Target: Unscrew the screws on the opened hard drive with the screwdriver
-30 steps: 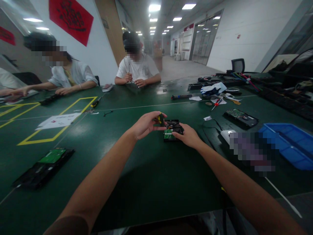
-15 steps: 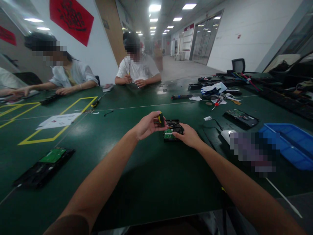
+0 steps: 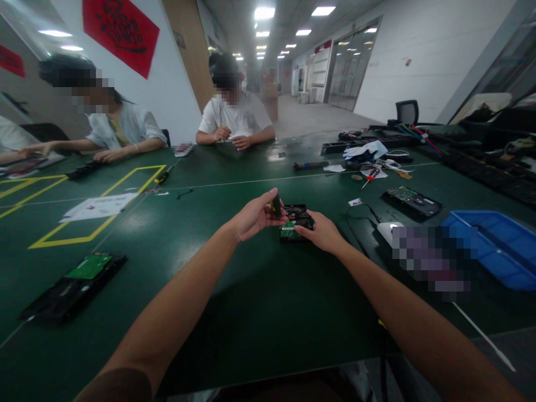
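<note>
**A:** What lies between the hands?

**B:** A hard drive, flat on the bench under both sets of fingertips. It has a black metal body and a green circuit board at its near edge.

**A:** How would it handle?

**B:** Stiff, I'd judge, dense for its bulk, and not prone to slide. The bare board looks fragile, so the metal sides are the place to grip.

**A:** And the hands?

**B:** The right hand has a loose hold on the drive's right side, thumb across the near edge and fingers curled over. The left hand pinches a screwdriver upright over the drive's left far corner, its tip hidden. Both arms reach well forward and converge.

**A:** Around them?

**B:** A second drive sits well right of the right hand, with a blue tray beyond it. A third drive lies well left of the left arm.
</note>
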Available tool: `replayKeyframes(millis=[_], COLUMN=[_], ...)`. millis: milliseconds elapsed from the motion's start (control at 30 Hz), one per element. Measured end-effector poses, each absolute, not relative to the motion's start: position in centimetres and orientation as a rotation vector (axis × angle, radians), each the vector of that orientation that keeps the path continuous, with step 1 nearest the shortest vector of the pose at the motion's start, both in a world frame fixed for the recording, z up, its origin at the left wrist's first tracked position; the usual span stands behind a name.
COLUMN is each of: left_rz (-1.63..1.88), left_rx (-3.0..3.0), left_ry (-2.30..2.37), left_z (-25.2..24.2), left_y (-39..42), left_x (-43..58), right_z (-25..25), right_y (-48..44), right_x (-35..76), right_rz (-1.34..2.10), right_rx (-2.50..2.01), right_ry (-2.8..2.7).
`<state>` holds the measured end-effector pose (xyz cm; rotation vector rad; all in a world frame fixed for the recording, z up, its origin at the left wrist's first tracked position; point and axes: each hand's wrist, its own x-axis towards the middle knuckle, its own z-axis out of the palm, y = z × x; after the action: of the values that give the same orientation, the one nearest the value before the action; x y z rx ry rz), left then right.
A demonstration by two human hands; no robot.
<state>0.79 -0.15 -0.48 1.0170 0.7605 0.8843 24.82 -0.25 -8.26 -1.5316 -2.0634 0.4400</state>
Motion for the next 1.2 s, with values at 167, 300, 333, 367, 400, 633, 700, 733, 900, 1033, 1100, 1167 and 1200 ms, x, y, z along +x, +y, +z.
replayKeyframes(millis=[167, 300, 333, 367, 400, 633, 700, 733, 900, 1033, 1100, 1167, 1200], left_rz=[0.863, 0.876, 0.878, 0.88, 0.881, 0.918, 0.932, 0.937, 0.964, 0.957, 0.954, 0.947, 0.939], left_rx=[0.973, 0.987, 0.992, 0.996, 1.0, 0.996, 0.983, 0.984, 1.063, 1.103, 1.111, 1.125, 1.134], left_ry=[0.742, 0.727, 0.724, 0.722, 0.719, 0.744, 0.76, 0.768, 0.786, 0.784, 0.778, 0.772, 0.771], left_z=[-0.77, -1.03, -1.06, -1.08, -1.09, -1.21, -1.19, -1.15, -0.87, -0.92, -0.99, -0.99, -0.96], left_y=[-0.03, 0.02, 0.0, -0.04, -0.09, -0.21, -0.18, -0.18, -0.4, -0.45, -0.39, -0.34, -0.32], left_x=[0.81, 0.92, 0.93, 0.94, 0.95, 1.03, 1.05, 1.06, 1.21, 1.33, 1.31, 1.24, 1.17], right_z=[-8.44, -8.39, -8.34, -8.28, -8.24, -8.49, -8.59, -8.61, -8.57, -8.73, -8.87, -8.99, -9.04], right_y=[-0.07, 0.0, -0.02, -0.04, -0.06, -0.02, -0.03, -0.04, -0.06, 0.04, 0.14, 0.24, 0.28], right_x=[24.97, 24.98, 24.97, 24.95, 24.93, 24.83, 24.83, 24.84, 24.9, 24.92, 24.94, 24.98, 25.0], right_rz=[0.441, 0.443, 0.444, 0.446, 0.444, 0.436, 0.442, 0.447, 0.443, 0.429, 0.421, 0.414, 0.408], right_rx=[-1.531, -1.509, -1.504, -1.5, -1.5, -1.524, -1.535, -1.538, -1.532, -1.531, -1.535, -1.533, -1.53], right_ry=[-2.064, -2.086, -2.091, -2.095, -2.094, -2.066, -2.048, -2.042, -2.054, -2.048, -2.049, -2.062, -2.068])
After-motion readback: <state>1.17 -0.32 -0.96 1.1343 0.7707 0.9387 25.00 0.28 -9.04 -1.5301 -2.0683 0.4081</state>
